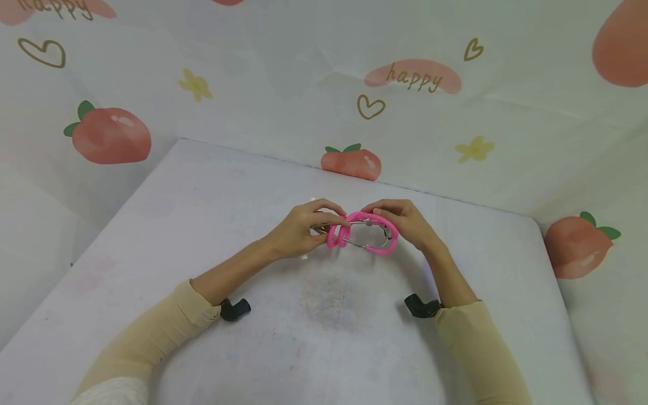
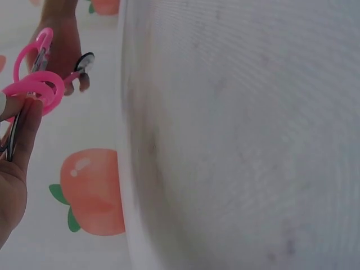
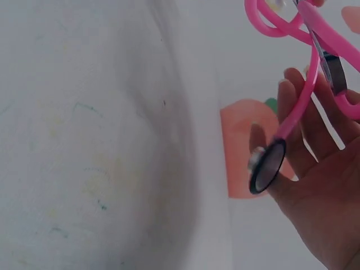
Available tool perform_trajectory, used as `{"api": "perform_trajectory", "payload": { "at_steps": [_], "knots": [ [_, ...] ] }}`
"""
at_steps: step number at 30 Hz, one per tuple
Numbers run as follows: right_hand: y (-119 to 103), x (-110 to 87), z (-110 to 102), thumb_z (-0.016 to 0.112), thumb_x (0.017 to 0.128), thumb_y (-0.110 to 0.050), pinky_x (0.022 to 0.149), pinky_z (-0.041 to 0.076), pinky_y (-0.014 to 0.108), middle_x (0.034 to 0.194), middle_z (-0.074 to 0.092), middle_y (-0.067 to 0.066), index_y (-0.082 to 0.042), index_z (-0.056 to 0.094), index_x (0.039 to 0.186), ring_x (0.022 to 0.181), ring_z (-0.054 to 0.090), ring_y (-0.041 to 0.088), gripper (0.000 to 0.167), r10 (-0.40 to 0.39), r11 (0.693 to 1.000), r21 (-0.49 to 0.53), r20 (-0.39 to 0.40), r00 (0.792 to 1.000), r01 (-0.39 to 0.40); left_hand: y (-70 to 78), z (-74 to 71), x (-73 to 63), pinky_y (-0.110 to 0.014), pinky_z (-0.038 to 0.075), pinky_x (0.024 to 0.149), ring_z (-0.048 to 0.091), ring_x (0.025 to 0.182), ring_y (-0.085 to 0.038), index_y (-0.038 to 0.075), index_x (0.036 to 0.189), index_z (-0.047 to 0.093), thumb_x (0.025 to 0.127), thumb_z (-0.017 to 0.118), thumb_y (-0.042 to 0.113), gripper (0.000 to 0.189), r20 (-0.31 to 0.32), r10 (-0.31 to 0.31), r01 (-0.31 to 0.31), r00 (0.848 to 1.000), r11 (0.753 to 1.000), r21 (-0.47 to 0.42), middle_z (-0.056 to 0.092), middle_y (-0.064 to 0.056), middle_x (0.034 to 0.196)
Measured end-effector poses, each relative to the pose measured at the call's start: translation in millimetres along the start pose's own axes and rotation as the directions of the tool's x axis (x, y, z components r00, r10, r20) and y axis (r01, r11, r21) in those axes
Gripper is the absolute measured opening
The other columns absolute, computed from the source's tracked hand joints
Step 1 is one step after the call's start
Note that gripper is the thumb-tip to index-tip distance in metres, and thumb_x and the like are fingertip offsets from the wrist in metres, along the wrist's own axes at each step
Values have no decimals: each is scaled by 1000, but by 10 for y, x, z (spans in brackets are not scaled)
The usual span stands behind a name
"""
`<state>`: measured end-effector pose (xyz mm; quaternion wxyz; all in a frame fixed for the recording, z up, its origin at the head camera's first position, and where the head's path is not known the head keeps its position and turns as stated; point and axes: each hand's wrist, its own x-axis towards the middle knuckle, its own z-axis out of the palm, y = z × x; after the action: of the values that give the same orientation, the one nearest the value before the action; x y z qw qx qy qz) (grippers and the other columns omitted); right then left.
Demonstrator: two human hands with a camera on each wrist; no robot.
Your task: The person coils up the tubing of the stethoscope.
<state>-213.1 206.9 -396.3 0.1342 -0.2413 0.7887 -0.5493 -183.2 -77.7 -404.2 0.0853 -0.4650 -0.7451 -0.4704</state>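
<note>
A pink stethoscope (image 1: pixel 392 242) is held up above the white table between both hands, its tubing wound in loops around the metal ear tubes. My left hand (image 1: pixel 304 228) pinches the coiled tubing and metal at the left end; its fingertips press at the coil (image 2: pixel 48 90) in the left wrist view. At the upper right of the loop, my right hand (image 1: pixel 405 219) has thumb and fingertips on the tubing. In the right wrist view the other fingers (image 3: pixel 304 149) extend loosely behind it. The round chestpiece (image 3: pixel 268 166) hangs down by that palm, hidden in the head view.
A white table (image 1: pixel 329 360) lies under both hands. Behind it and at its sides hangs a pale cloth (image 1: pixel 283 62) printed with peaches, hearts and flowers. A black wrist mount (image 1: pixel 235 309) sits at the left sleeve, another black mount (image 1: pixel 422 306) at the right.
</note>
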Motion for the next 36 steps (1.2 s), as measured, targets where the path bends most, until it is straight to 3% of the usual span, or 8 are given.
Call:
{"api": "perform_trajectory", "payload": {
  "at_steps": [6,9,12,16,21,27,36],
  "knots": [
    [71,-38,-28,48,106,-25,87,56,36,112,70,16,-1,64,127,102,67,39,36,54,996,68,32,998,-56,-9,-10,2,-20,57,75,69,85,-11,5,117,72,83,75,-7,36,-26,-30,31,999,999,14,61,-10,120],
    [110,-70,-24,47,106,-27,89,56,33,117,68,22,-1,62,130,104,67,34,38,78,992,98,14,997,-79,-23,-31,5,-20,57,75,69,85,-12,5,116,73,83,73,-9,36,-56,-42,43,998,999,30,62,-9,121],
    [157,-89,0,53,103,-17,91,55,31,123,64,26,1,60,132,107,67,33,34,62,990,125,-6,998,-61,-35,-61,13,-21,57,75,70,83,-13,5,115,73,84,71,-10,35,-85,-55,58,995,998,37,62,-9,121],
    [222,-94,43,62,97,-5,91,54,26,122,65,26,4,60,130,107,68,27,34,42,995,97,-51,998,-37,-44,-88,15,-22,58,75,70,82,-12,6,116,74,83,72,-8,36,-107,-92,96,990,995,38,62,-8,121],
    [244,-117,104,67,93,-1,91,52,21,117,67,26,6,63,126,102,69,14,34,47,998,52,-96,994,-42,-56,-98,9,-23,58,75,66,80,-12,7,118,73,83,68,-5,38,-126,-135,143,983,988,56,63,-6,121],
    [237,-136,164,72,91,-3,88,53,21,111,71,21,4,67,121,98,69,14,32,35,999,-2,-127,991,-35,-53,-92,0,-25,57,76,64,84,-10,10,124,70,84,56,-1,44,-124,-180,189,976,980,62,62,-3,124],
    [231,-122,219,76,89,-10,82,51,21,107,73,16,0,72,116,100,65,15,30,70,994,-69,-151,986,-81,-66,-67,-25,-27,58,77,64,84,-10,10,132,65,85,56,5,48,-108,-183,188,977,982,33,59,-5,128]
  ]
}}
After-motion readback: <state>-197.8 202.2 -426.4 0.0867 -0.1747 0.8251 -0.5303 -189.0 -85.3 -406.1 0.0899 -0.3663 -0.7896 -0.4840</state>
